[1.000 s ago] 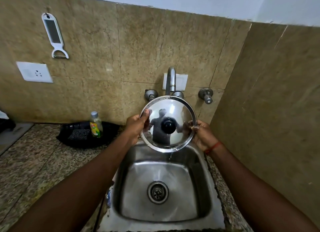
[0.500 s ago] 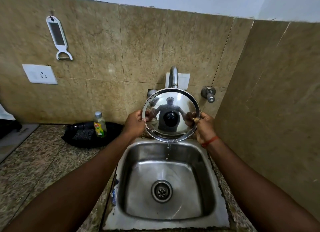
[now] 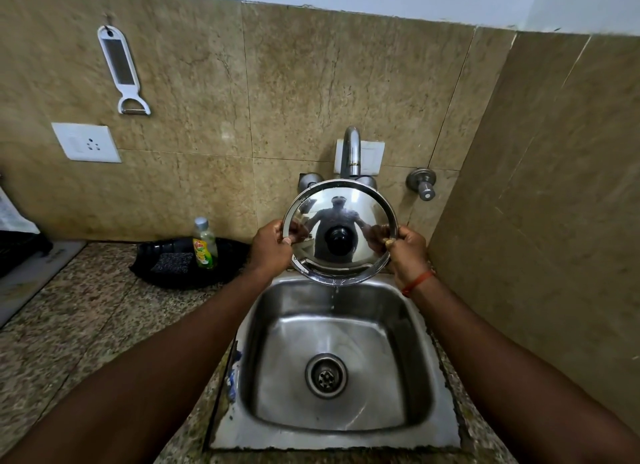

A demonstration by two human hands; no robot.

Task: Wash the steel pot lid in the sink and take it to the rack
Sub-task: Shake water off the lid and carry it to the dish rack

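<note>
Lid (image 3: 341,217) of steel held upright at frame centre, over the back edge of the sink (image 3: 429,377), in front of the tap (image 3: 350,151). Left hand (image 3: 272,247) pinches its left rim, right hand (image 3: 407,252) its right rim. Water drips off the bottom edge into the basin. Dish soap bottle (image 3: 204,243) centre left on the counter (image 3: 86,311).

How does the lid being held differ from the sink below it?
The lid is round; the sink is squarish. The lid is gripped at its rim by the left hand and right hand, tilted up on edge, while the sink lies flat in the counter. The lid has a black knob at its centre; the sink has a drain. Both are shiny steel.
</note>
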